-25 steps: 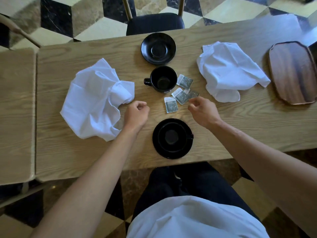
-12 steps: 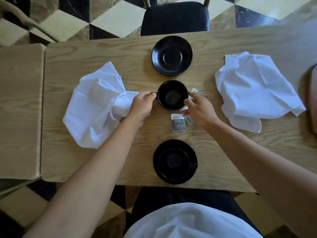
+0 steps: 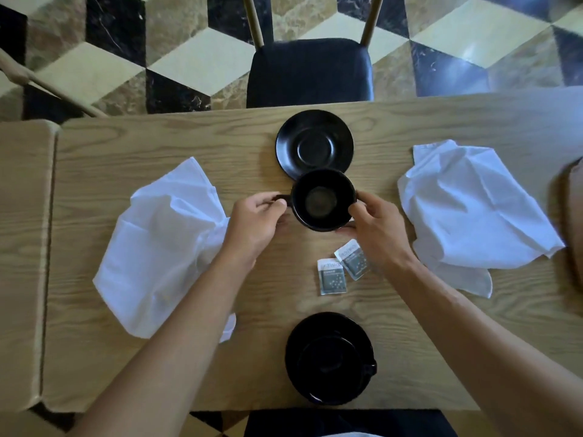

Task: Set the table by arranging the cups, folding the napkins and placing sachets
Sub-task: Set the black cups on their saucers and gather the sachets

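A black cup (image 3: 321, 200) is held between both hands, overlapping the near rim of the empty black saucer (image 3: 314, 143) at the far side. My left hand (image 3: 252, 225) pinches its handle. My right hand (image 3: 377, 231) grips its right rim. Two grey sachets (image 3: 342, 269) lie on the table just below the cup; any others are hidden by my right hand. A second black cup on its saucer (image 3: 329, 357) stands at the near edge. One crumpled white napkin (image 3: 164, 244) lies on the left, another (image 3: 473, 209) on the right.
The wooden table (image 3: 410, 342) ends just beyond the far saucer, where a dark chair (image 3: 309, 70) stands. A second table (image 3: 22, 247) abuts on the left. A wooden tray's edge (image 3: 575, 222) shows at the far right.
Both hands closed on the middle cup and carried it toward the far saucer, uncovering the sachets. My view shifted forward over the table.
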A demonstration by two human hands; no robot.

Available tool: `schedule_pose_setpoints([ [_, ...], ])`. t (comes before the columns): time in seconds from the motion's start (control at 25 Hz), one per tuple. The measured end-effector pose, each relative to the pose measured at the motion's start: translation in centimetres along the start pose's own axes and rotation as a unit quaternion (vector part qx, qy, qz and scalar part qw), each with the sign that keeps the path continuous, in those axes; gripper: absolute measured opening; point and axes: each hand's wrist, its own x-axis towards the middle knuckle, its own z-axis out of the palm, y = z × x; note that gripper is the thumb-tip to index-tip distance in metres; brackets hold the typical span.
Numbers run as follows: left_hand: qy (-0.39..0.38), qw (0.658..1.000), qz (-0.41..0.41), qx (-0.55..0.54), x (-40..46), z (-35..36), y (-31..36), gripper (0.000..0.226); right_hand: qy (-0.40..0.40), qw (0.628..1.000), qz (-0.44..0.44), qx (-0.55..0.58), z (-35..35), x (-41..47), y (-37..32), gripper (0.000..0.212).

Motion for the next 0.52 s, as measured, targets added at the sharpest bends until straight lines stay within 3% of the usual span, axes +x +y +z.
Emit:
schedule_pose_setpoints([
  [0.2, -0.006, 0.996, 0.075, 0.054, 3.8, 0.3, 5.4, 0.022, 0.029, 0.999, -0.045, 0.01, 0.2, 5.8, -4.3, 0.044],
  [0.52, 0.02, 0.992, 0.092, 0.09, 8.2, 1.4, 6.6, 0.024, 0.03, 0.998, -0.032, -0.049, 0.2, 10.7, -5.7, 0.04],
])
